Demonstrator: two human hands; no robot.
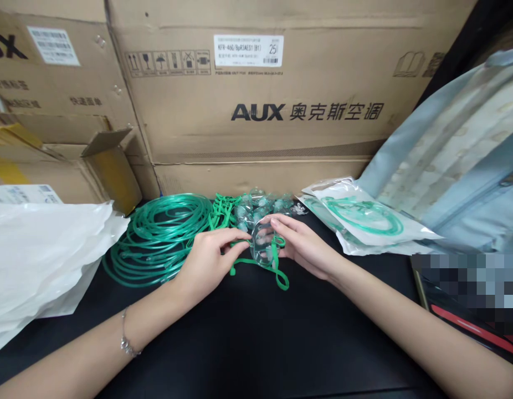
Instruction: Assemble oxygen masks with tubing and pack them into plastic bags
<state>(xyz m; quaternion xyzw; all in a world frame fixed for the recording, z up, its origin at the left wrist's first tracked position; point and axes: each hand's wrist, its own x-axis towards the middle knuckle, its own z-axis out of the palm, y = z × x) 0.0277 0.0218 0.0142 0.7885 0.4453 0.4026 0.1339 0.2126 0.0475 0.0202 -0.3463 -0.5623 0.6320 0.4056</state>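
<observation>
A clear plastic oxygen mask (261,249) is held between my two hands above the black table. My right hand (300,241) is closed round its right side, thumb near the top edge and fingers behind. On the other side, my left hand (210,255) pinches at the mask's left edge, where a bit of green strap shows between thumb and forefinger. The green elastic strap (282,280) hangs from the mask and loops onto the table. Just behind lie several more clear masks (256,208) and a heap of green straps (222,209).
Coiled green tubing (169,213) lies on the left, beside a stack of white plastic bags (49,249). Packed mask kits (364,216) lie to the right, near a light blue bag (460,166). Large cardboard boxes (256,138) wall off the back. A phone-like object (472,327) sits at right.
</observation>
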